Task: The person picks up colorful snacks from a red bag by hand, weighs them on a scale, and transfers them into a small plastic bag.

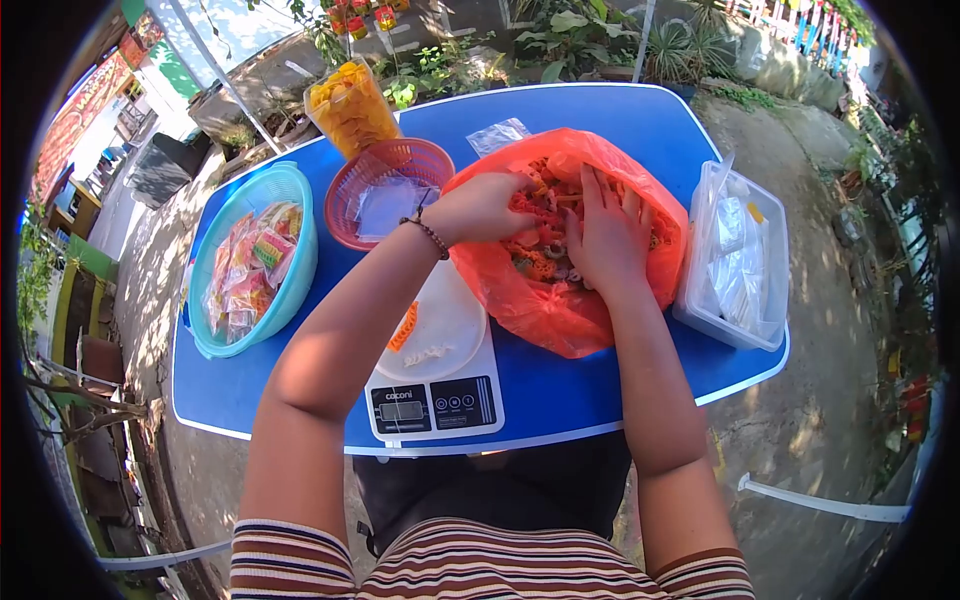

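A red plastic bag (575,325) lies wide open on the table, full of small red and orange lattice-like pieces (540,240). Both hands reach inside it. My left hand (485,205) is at the bag's left side, fingers apart against the pieces, the tips partly hidden. My right hand (610,235) lies over the pieces with its fingers spread. Below my left forearm stands a white kitchen scale (485,425). On its round white plate (455,330) rest an orange ridged piece (404,328) and some whitish pieces (428,355).
On the blue table (560,400), a turquoise basin (210,335) holds filled clear packets (250,270). A red basket (345,180) contains clear plastic bags. Behind it is a container of yellow pieces (352,105). At right, a clear plastic box (765,330) holds plastic bags.
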Available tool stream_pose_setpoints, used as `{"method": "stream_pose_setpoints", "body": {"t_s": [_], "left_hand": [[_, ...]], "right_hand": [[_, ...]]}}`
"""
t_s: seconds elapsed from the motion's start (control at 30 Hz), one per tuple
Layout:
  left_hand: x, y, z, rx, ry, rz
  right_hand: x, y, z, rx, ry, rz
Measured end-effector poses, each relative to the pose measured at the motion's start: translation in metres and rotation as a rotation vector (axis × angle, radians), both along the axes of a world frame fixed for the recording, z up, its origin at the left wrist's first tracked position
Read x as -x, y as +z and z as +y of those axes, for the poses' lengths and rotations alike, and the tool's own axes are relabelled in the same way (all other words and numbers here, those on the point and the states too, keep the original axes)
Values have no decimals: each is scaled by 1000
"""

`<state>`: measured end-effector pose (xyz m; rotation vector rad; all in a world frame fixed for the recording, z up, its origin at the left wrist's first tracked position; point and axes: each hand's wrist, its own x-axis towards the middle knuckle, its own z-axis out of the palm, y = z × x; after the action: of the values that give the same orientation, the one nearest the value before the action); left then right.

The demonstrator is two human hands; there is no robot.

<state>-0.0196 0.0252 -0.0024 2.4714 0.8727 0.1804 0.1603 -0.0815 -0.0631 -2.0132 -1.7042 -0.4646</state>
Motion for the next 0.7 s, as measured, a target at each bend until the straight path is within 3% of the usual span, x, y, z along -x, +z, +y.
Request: {"method": "stream_pose_setpoints", "body": {"t_s": [0.1,0.2,0.33,0.5,0.6,0.7], "left_hand": [[4,16,-25,-10,-139,285],[5,17,-36,-66,-4,392],[12,17,-19,22,20,293],[19,12,-3,63,95,123],[13,5,-8,-210,299,173],[4,-8,-13,-426,333,155]], "right_hand": [[-3,9,-5,70,-50,31],[-3,10,-7,37,-18,44],[2,14,-9,-83,176,128],[6,2,-5,-37,362,130],[8,2,-6,-27,370,117],[9,-1,-4,-30,373,108]]}}
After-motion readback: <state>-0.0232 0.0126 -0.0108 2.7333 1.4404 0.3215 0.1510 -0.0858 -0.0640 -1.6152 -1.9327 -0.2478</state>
